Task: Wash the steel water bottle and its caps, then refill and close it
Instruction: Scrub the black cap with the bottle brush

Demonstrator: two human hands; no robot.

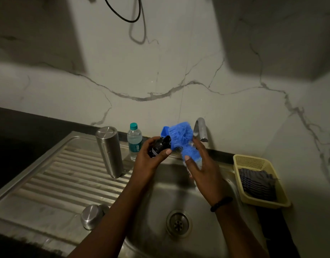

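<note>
Fingers [168,151] of the left hand [151,161] curl round the small black inner cap [159,146], while the right hand [201,164] pinches a fluffy blue scrubbing brush [181,140] against it, over the steel sink [229,185]. So still mid-scrub, I'd say. Cylindrical steel water bottle [109,151] stands upside down on the drainboard, domed steel outer cap [91,216] nearby (washed or not, can't tell). Refilling and closing still to go.

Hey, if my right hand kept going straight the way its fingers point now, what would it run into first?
Probably the tap. The right hand, holding the blue brush, points up and away toward the wall, and the spout hangs just beyond the fingertips. Depth is unclear from one view, so it might slip past to the marble wall.
</note>
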